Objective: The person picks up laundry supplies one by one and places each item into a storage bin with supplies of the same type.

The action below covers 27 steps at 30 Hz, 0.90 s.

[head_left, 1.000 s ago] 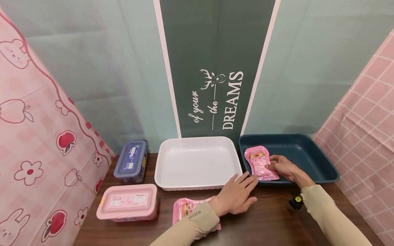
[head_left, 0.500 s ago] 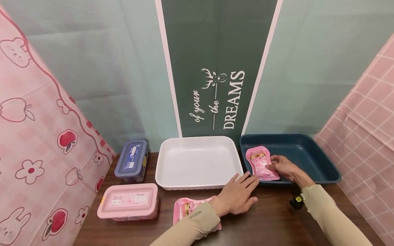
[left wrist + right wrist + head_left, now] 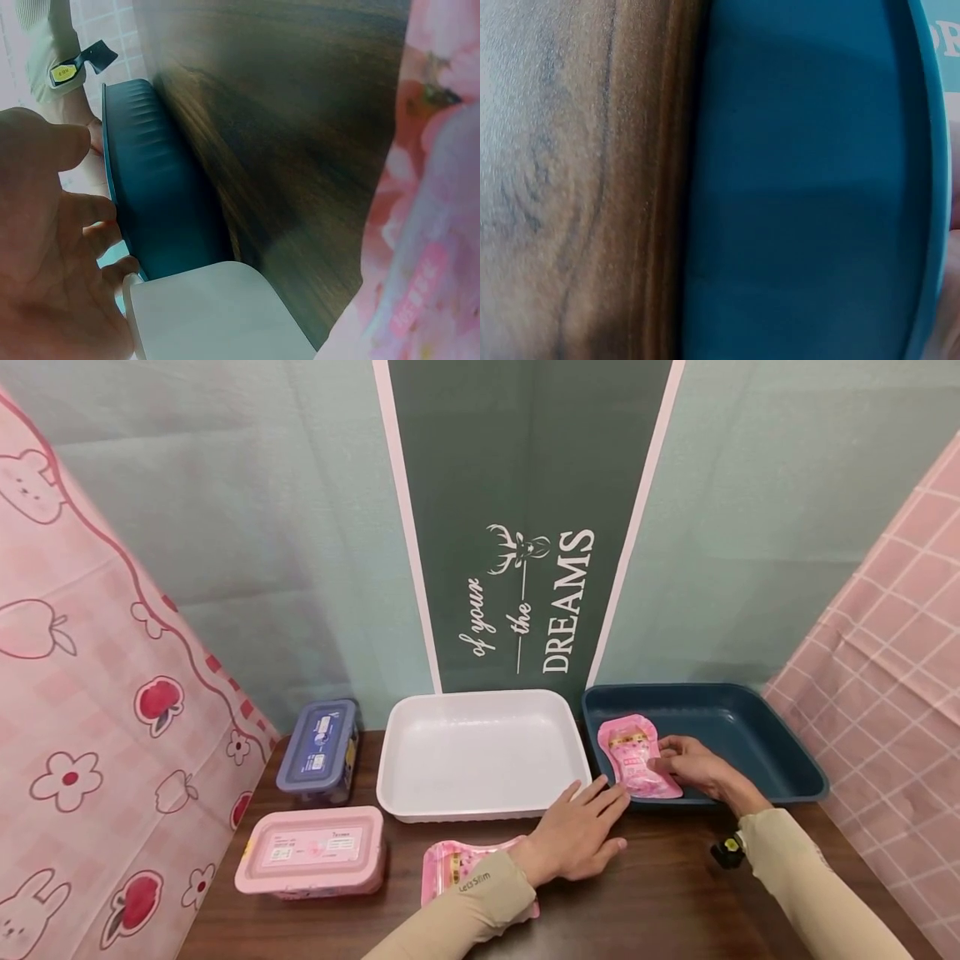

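"Around the white tray [image 3: 480,760], what do you count?"

"Two trays, the dark blue tray [image 3: 738,743] at its three o'clock. Two lidded boxes: the blue box [image 3: 321,747] at nine, the pink box [image 3: 315,852] at eight. Two pink pouches: the upper pouch [image 3: 632,758] at the dark blue tray's nine o'clock end, the lower pouch [image 3: 447,867] at the white tray's six, partly under a sleeve [image 3: 480,902]."

"And the hands?"

"Two. The right hand [image 3: 693,768] pinches the upper pouch's three o'clock edge. The left hand [image 3: 573,839] has its fingers straight, at the white tray's four o'clock corner; whether they press, I can't tell."

"Surface and room?"

"One dark wood-grain table [image 3: 645,902]. Grey-green cloth [image 3: 255,527] hangs at twelve, with one dark green panel [image 3: 525,468] lettered 'DREAMS'; fruit-printed pink cloth [image 3: 75,693] at nine, pink checked cloth [image 3: 885,710] at three."
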Motion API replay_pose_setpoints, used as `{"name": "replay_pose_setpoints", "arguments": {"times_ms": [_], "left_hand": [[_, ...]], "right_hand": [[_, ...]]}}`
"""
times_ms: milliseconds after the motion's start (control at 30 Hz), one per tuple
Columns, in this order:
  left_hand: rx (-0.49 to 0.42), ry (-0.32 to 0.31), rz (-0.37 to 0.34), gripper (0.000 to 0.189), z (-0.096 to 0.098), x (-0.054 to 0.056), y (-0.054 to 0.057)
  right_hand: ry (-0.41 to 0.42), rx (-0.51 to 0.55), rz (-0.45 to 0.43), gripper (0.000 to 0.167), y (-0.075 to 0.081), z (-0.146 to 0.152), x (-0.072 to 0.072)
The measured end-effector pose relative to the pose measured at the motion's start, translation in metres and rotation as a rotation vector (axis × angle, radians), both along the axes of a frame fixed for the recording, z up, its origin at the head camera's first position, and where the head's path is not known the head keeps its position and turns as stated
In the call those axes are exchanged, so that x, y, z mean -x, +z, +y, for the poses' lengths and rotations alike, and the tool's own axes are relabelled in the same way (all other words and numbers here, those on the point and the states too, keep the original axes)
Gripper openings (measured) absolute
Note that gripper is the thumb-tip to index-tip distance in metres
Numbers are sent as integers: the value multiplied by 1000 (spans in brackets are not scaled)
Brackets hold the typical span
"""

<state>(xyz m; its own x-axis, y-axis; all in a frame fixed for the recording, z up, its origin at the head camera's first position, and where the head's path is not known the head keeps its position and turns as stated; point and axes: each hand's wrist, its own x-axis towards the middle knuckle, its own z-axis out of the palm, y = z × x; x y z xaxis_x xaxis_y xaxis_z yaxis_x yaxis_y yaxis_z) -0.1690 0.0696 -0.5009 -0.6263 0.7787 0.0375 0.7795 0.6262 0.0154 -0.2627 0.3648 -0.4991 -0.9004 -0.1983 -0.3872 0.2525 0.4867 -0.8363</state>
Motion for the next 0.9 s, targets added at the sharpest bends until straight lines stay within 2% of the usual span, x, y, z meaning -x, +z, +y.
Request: {"name": "replay_pose_setpoints", "arguments": {"times_ms": [167, 333, 467, 633, 900], "left_hand": [[1, 0, 7, 66, 0, 0, -1], [-5, -4, 20, 66, 0, 0, -1], [-7, -2, 18, 66, -1, 0, 0], [-13, 3, 9, 67, -2, 1, 1], [-7, -1, -16, 68, -1, 0, 1]], "right_hand": [[24, -37, 2, 62, 7, 1, -1], [57, -65, 31, 61, 14, 5, -5], [59, -35, 34, 59, 18, 10, -8], [62, 20, 31, 56, 20, 15, -9], [68, -22, 53, 57, 18, 17, -15]]}}
